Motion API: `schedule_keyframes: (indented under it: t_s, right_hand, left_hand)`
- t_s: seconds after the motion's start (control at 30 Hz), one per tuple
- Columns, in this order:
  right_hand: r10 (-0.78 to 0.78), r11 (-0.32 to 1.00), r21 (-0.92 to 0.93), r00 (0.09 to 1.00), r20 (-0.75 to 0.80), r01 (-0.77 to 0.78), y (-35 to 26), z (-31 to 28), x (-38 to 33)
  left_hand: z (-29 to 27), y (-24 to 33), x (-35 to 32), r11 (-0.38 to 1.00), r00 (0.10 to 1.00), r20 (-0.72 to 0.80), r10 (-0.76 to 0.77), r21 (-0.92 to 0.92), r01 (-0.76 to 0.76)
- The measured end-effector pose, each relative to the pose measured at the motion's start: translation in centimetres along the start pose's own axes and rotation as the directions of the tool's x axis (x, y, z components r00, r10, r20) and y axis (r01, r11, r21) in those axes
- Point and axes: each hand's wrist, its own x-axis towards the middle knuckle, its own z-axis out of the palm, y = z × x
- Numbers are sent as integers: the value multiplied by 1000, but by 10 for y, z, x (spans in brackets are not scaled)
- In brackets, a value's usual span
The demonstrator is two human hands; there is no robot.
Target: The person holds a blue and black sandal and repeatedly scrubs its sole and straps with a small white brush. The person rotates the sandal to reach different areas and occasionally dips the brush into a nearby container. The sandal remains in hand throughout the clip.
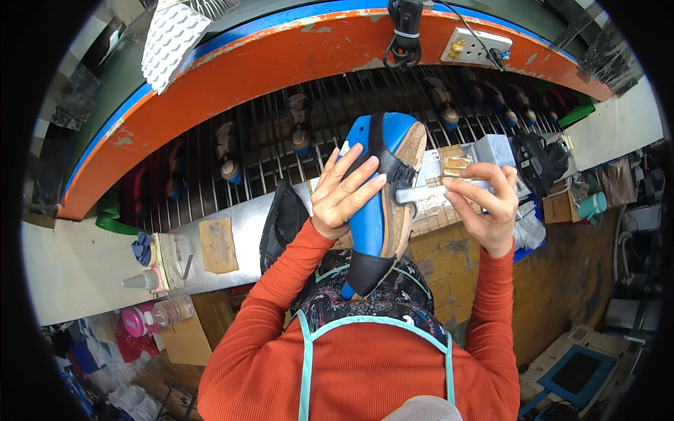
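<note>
A sandal (398, 231) with a cork footbed and black straps is fitted on a blue shoe last (368, 231). It lies tilted over my lap, toe end away from me. My left hand (344, 193) holds the last from its left side, fingers laid across the blue surface and the thumb hidden. In my right hand (488, 203), thumb and fingers pinch a slim white stick-like tool (439, 191). The tool's end touches the side of the sandal by the black strap; its exact tip is hard to make out. A second black shoe piece (284, 221) stands left of my left hand.
Metal rods (270, 165) run ahead, carrying several shoes on blue lasts under an orange machine frame (295, 59). A tan board (219, 245) lies on the left bench. Right of my work stand a grey box (493, 150), a black bag (537, 161) and a teal cup (592, 205).
</note>
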Motion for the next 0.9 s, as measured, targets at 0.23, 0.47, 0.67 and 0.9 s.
schedule_keyframes:
  t_s: [0.23,0.47,0.67,0.9]
  right_hand:
    - [229,970,103,967,-112,-218,-4,21,-17]
    - [448,720,559,891,80,-412,-27,34,-43]
    - [567,811,219,821,-62,-543,-53,38,-47]
    - [404,904,-53,887,-224,-425,-57,47,-40]
  left_hand:
    - [5,-1,-4,999,997,-65,-31,-16,30]
    - [11,-9,-10,996,986,-165,-22,79,36]
    - [10,-13,-12,993,992,-124,19,117,-4]
    - [2,-12,-11,987,998,-51,37,161,-28]
